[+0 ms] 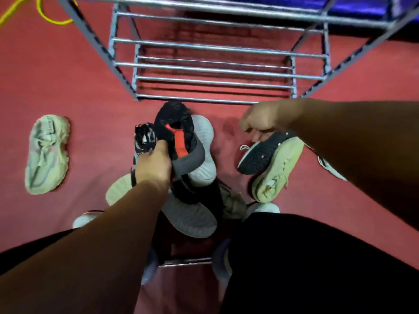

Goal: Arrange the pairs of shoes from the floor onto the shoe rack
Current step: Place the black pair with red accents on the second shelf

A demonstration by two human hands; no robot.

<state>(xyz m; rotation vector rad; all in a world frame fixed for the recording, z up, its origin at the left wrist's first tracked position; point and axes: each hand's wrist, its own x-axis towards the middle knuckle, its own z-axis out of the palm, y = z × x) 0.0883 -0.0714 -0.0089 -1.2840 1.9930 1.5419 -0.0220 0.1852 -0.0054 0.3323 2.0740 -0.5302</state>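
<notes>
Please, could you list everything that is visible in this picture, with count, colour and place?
shoe rack: one, grey metal, top centre
cord: one, yellow, floor top left
pale shoe: one, cream, floor left, alone
black shoe: one, orange-red inside, held above the pile
pile of shoes: count unclear, grey soles, floor centre
dark-soled shoe: one, black sole, floor right
cream shoe: one, cream, floor right, beside it
left hand: grips the black shoe
right hand: over the dark-soled shoe, grip unclear
</notes>
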